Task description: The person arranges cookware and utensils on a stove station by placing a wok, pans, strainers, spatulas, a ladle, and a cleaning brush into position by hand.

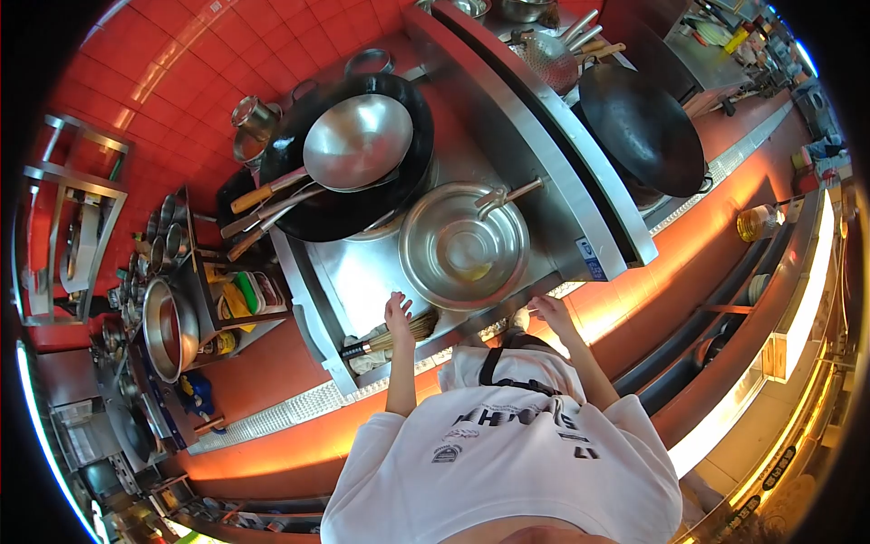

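Observation:
My left hand is raised over the steel counter's front edge, fingers apart and holding nothing, just above a bamboo brush that lies on a cloth. My right hand hangs off the front edge at the lower right of a large steel basin, its fingers spread with nothing in them. The basin has a little yellowish liquid at its bottom, and a ladle rests over its upper right rim.
Behind the basin, a steel pan sits in a black wok beside wooden-handled utensils. Another black wok stands beyond the raised steel divider. A shelf with bottles is at left.

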### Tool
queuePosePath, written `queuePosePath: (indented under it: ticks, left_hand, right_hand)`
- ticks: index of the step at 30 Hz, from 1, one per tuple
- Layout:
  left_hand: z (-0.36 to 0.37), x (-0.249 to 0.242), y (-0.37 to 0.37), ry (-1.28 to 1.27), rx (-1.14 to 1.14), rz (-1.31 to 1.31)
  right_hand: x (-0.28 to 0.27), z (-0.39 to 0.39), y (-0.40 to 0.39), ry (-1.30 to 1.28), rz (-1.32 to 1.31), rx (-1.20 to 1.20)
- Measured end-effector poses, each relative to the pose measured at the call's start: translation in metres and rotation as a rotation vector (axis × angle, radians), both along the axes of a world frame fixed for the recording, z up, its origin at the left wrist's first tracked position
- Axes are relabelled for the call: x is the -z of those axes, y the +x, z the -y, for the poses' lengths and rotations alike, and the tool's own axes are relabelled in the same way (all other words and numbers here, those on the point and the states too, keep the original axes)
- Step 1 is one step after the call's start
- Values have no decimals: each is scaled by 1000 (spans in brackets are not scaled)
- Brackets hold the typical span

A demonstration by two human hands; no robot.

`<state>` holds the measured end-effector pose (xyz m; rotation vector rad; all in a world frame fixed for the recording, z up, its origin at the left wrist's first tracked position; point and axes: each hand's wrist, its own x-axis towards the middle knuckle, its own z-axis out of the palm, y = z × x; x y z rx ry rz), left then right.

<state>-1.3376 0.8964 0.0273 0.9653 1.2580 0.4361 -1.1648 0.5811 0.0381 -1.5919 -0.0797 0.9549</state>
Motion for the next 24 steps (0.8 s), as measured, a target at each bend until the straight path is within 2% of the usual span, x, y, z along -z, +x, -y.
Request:
queuePosePath:
  ticks: [3,6,24]
  left_hand:
    - [10,-2,-6,-75,71,21]
    - [14,4,-11,-87,120,33]
    - [21,-14,9,-77,117,102]
  right_hand:
    - [4,0,1,-76,-17,73]
    - [5,-5,0,-21,-41,101]
    - [13,-16,2,48,-21,151]
